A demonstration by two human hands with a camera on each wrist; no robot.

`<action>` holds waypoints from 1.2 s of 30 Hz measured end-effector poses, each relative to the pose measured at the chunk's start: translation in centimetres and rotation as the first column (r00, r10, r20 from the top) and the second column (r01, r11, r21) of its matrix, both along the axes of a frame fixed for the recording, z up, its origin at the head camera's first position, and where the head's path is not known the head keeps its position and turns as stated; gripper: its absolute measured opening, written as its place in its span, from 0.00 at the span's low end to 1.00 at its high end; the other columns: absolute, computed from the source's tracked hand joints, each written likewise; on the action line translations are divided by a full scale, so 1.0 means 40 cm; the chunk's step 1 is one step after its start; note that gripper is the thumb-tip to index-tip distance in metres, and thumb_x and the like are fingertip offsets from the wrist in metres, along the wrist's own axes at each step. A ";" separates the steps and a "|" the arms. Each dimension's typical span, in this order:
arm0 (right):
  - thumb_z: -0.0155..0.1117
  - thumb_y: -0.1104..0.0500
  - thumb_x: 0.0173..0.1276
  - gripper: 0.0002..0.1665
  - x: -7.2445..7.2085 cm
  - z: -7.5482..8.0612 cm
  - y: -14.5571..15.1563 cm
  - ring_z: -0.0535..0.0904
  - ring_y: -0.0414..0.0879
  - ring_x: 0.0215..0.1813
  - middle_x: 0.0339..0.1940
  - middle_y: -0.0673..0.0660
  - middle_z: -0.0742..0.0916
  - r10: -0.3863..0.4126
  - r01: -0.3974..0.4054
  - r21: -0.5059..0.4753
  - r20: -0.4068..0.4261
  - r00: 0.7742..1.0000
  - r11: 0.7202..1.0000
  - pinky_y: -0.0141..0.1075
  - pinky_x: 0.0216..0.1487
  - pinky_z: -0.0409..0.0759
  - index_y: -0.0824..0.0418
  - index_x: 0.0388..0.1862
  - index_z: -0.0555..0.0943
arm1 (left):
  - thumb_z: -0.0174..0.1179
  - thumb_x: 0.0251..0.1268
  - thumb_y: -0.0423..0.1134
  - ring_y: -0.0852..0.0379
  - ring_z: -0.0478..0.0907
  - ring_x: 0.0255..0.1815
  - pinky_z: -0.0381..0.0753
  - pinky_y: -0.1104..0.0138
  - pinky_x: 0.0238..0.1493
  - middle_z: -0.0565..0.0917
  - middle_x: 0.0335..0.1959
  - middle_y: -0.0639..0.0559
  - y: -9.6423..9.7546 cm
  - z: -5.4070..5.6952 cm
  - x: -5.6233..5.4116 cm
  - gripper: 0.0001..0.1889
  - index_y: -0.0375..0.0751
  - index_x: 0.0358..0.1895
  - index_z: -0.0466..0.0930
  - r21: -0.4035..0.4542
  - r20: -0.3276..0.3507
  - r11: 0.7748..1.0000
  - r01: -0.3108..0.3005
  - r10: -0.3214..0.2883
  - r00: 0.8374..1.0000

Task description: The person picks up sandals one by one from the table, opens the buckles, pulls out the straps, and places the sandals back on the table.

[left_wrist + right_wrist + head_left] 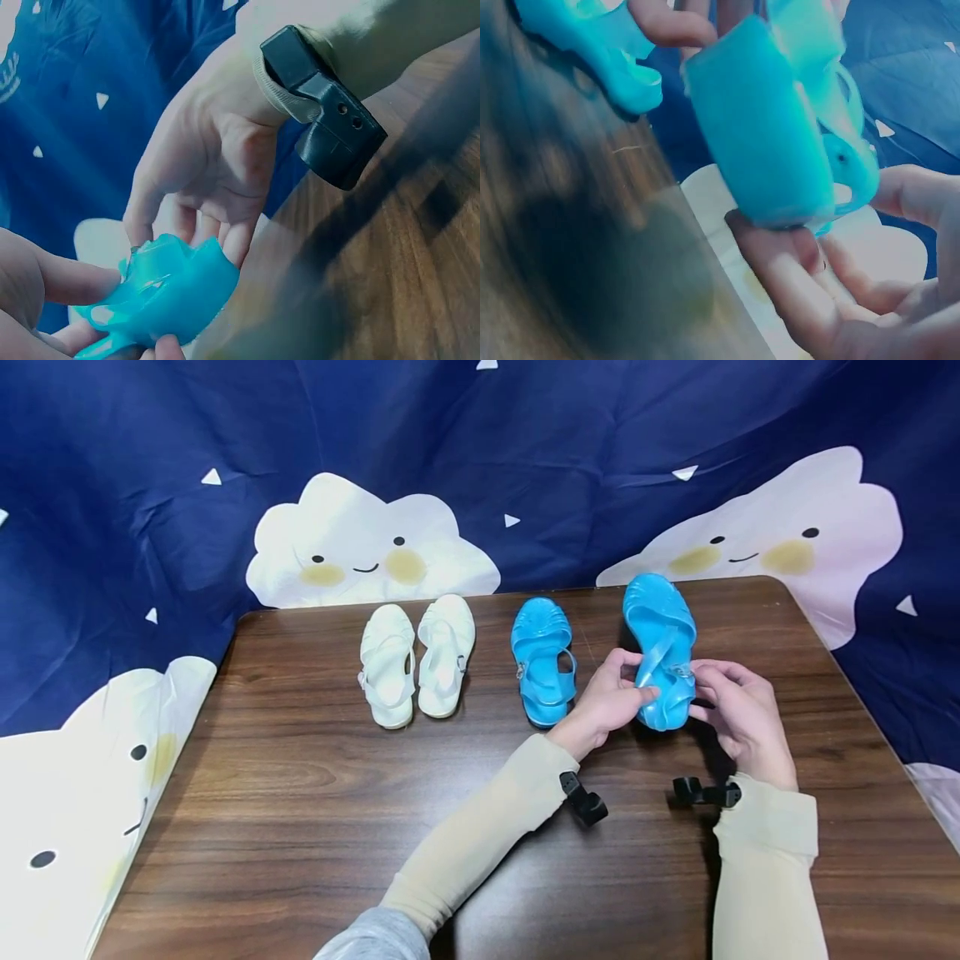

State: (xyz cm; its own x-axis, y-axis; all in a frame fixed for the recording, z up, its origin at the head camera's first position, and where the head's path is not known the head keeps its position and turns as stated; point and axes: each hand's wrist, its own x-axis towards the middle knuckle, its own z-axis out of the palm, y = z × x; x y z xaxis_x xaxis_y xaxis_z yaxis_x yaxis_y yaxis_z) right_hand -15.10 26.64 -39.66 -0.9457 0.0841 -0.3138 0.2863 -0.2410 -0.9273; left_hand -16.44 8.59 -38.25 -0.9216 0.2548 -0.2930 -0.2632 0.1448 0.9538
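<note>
Both hands hold a blue jelly sandal (663, 647) above the right part of the table, its toe pointing to the back. My left hand (611, 693) grips the heel end from the left, thumb laid over the rim. From the right, my right hand (738, 702) pinches the strap at the buckle (681, 670). In the right wrist view, fingers (780, 270) of the right hand also sit under the heel. The matching blue sandal (542, 660) lies on the table just left of the left hand.
Two white sandals, one on the left (387, 664) and one on the right (446, 656), lie side by side on the brown wooden table (300, 802). A dark blue cloth (555, 460) with cloud prints hangs behind the table's back edge. Black wrist mounts (585, 799) stick out from both sleeves.
</note>
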 end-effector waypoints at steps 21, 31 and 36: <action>0.63 0.61 0.68 0.07 0.014 0.040 -0.042 0.88 0.40 0.38 0.36 0.51 0.90 0.186 -0.200 -0.156 -0.101 0.977 0.967 0.35 0.39 0.85 0.60 0.43 0.84 | 0.64 0.61 0.34 0.65 0.72 0.42 0.76 0.72 0.38 0.76 0.54 0.54 -0.127 0.052 0.040 0.24 0.44 0.60 0.70 0.101 -0.060 0.984 0.147 -0.141 0.988; 0.56 0.68 0.71 0.09 0.021 0.068 -0.088 0.87 0.40 0.38 0.35 0.52 0.90 0.270 -0.300 -0.158 -0.186 0.945 0.941 0.36 0.38 0.85 0.60 0.40 0.84 | 0.66 0.59 0.36 0.61 0.79 0.43 0.81 0.63 0.49 0.81 0.44 0.51 -0.218 0.084 0.050 0.23 0.47 0.58 0.72 0.214 0.036 0.962 0.171 -0.183 0.983; 0.55 0.68 0.71 0.09 0.029 0.072 -0.116 0.87 0.40 0.37 0.35 0.51 0.89 0.336 -0.368 -0.142 -0.204 0.919 0.919 0.35 0.39 0.85 0.61 0.41 0.83 | 0.64 0.62 0.38 0.60 0.79 0.49 0.82 0.59 0.50 0.80 0.53 0.48 -0.266 0.090 0.056 0.24 0.43 0.61 0.71 0.183 0.006 0.965 0.189 -0.193 0.981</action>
